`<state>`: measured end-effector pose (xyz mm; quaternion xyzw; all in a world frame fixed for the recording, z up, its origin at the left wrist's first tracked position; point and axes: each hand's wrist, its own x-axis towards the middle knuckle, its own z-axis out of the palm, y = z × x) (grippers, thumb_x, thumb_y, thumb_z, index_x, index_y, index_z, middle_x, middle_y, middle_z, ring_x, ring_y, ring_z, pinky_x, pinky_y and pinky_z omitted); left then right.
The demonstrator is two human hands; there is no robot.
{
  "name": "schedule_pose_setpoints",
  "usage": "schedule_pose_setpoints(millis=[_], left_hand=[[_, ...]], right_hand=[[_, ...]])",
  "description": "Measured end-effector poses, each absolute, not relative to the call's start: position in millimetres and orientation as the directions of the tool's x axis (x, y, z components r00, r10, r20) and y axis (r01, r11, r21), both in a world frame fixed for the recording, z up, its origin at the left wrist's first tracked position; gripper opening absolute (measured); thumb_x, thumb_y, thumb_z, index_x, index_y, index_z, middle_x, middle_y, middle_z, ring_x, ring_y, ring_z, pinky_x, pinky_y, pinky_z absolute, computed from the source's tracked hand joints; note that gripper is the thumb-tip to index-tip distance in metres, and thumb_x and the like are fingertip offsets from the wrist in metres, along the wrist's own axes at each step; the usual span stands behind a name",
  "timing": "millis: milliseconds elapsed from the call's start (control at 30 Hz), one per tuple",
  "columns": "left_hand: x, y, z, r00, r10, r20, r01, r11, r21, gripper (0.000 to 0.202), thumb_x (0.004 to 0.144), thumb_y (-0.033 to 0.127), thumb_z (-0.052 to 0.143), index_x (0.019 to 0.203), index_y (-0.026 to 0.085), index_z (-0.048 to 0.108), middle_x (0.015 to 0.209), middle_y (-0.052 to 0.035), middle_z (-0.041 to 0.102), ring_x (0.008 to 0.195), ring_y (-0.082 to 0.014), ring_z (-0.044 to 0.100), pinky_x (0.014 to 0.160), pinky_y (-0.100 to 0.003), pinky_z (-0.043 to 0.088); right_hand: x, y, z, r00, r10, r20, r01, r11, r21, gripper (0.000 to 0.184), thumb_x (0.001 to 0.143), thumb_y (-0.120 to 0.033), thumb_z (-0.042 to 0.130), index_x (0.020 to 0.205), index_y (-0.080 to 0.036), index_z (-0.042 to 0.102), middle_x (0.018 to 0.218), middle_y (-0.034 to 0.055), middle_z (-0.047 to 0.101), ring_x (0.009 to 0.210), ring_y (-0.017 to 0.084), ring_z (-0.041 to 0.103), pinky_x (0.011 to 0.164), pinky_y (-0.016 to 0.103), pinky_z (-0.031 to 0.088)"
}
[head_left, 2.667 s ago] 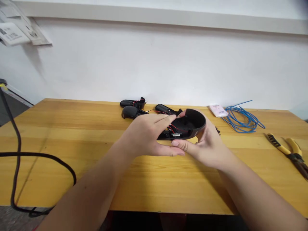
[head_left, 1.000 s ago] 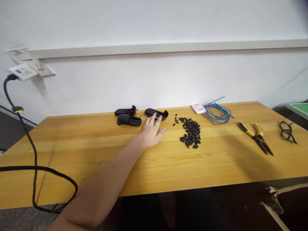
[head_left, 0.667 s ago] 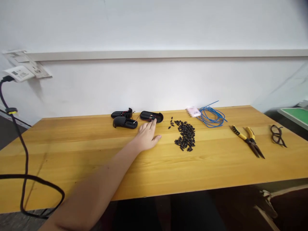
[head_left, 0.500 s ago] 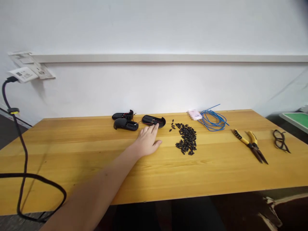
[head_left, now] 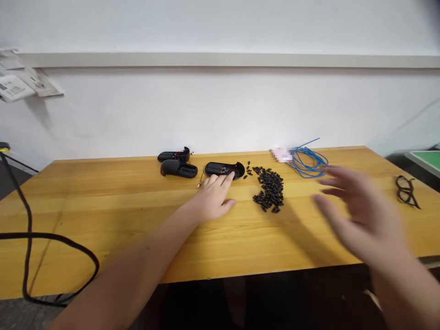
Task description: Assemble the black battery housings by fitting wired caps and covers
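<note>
My left hand (head_left: 215, 199) reaches over the table with its fingers stretched out, thumb apart. Its fingertips touch the near edge of a black oval plastic housing (head_left: 215, 168) with thin wires inside. Just left of it lie two more black housings, one in front (head_left: 175, 167) and one behind (head_left: 167, 156). My right hand (head_left: 367, 215), smeared by motion, hovers above the right part of the table, fingers apart and nothing visible in it. Between the hands is a pile of small black plastic pieces (head_left: 271, 188), with a few loose ones near the housing.
A coil of blue wire (head_left: 305, 164) and a small pinkish-white item (head_left: 281, 154) lie at the back. Dark-framed glasses (head_left: 405, 190) rest at the right of the wooden table (head_left: 103, 197). A black cable (head_left: 62, 238) loops at the left. A wall stands behind.
My right hand has come into view from the right, covering where the yellow-handled pliers lay. The wire end by the touched housing has shifted nearer. The camera view has tilted slightly down.
</note>
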<state>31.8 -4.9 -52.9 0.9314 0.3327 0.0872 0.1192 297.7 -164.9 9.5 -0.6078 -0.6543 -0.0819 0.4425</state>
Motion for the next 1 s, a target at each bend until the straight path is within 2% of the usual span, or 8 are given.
schedule_pose_setpoints(millis=[133,200,300,433,667,733,833,1000], left_hand=[[25,-2,-53,0.78,0.599,0.183,0.52,-0.782,0.345,0.08,0.098,0.046,0.055,0.163,0.01,0.028,0.151,-0.0211,0.052,0.129,-0.0366,0.049,0.114,-0.056,0.043],[20,2,-52,0.741,0.605,0.291,0.51,-0.789,0.343,0.075,0.096,0.042,0.058,0.16,0.011,0.033,0.154,-0.0211,0.047,0.135,-0.037,0.045,0.119,-0.056,0.04],[13,7,-50,0.621,0.656,0.429,0.598,-0.75,0.282,0.066,0.092,0.026,0.058,0.154,0.011,0.04,0.159,-0.0229,0.035,0.138,-0.0395,0.043,0.122,-0.06,0.034],[11,8,-48,0.533,0.714,0.453,0.692,-0.676,0.252,0.08,0.076,0.008,0.059,0.152,0.01,0.037,0.164,-0.027,0.019,0.144,-0.0465,0.035,0.121,-0.066,0.029],[25,-3,-46,0.08,0.637,0.766,0.629,-0.629,0.457,0.063,0.075,0.02,0.068,0.128,0.016,0.033,0.139,-0.0229,0.034,0.139,-0.0405,0.036,0.12,-0.063,0.032],[27,-5,-46,0.027,0.74,0.672,0.491,-0.596,0.636,0.053,0.082,0.03,0.066,0.122,0.019,0.033,0.13,-0.0183,0.041,0.129,-0.0349,0.048,0.115,-0.061,0.04],[29,-4,-53,0.176,0.945,0.277,0.104,-0.297,0.949,0.045,0.094,0.043,0.057,0.125,0.023,0.032,0.128,-0.0142,0.051,0.117,-0.0278,0.062,0.107,-0.057,0.05],[37,3,-68,0.436,0.891,0.129,-0.338,0.029,0.941,0.051,0.092,0.056,0.063,0.125,0.024,0.042,0.127,-0.0102,0.064,0.123,-0.0297,0.066,0.104,-0.053,0.055]], right_hand=[[243,-79,-4,-0.194,0.954,0.229,0.888,0.27,-0.371,0.056,0.091,-0.026,0.067,0.145,-0.015,0.057,0.152,0.026,0.044,0.126,0.039,0.062,0.099,0.051,0.056],[230,-43,-17,-0.227,0.959,0.169,0.878,0.276,-0.391,0.05,0.087,-0.019,0.07,0.136,-0.014,0.065,0.136,0.0228,0.059,0.114,0.036,0.068,0.101,0.05,0.054],[234,-16,-35,-0.235,0.956,0.175,0.843,0.289,-0.452,0.034,0.089,-0.017,0.067,0.122,-0.014,0.072,0.124,0.0178,0.067,0.11,0.03,0.069,0.103,0.045,0.052],[254,-14,-45,-0.238,0.946,0.22,0.747,0.323,-0.581,0.019,0.094,-0.028,0.068,0.107,-0.015,0.075,0.116,0.0126,0.072,0.104,0.025,0.069,0.094,0.039,0.054],[258,-21,-41,-0.099,0.927,0.361,0.544,0.355,-0.761,0.034,0.095,-0.05,0.071,0.102,-0.016,0.075,0.13,0.0136,0.069,0.115,0.025,0.067,0.096,0.038,0.054],[253,-24,-40,-0.107,0.918,0.382,0.493,0.382,-0.781,0.035,0.094,-0.051,0.072,0.102,-0.017,0.076,0.131,0.0131,0.069,0.117,0.025,0.067,0.097,0.038,0.055],[244,-31,-38,-0.173,0.906,0.387,0.438,0.423,-0.793,0.031,0.093,-0.049,0.074,0.097,-0.018,0.077,0.124,0.011,0.072,0.114,0.023,0.068,0.098,0.037,0.054],[241,-37,-34,-0.226,0.904,0.363,0.403,0.426,-0.81,0.032,0.092,-0.047,0.075,0.104,-0.018,0.077,0.113,0.0094,0.074,0.105,0.021,0.068,0.095,0.036,0.054]])
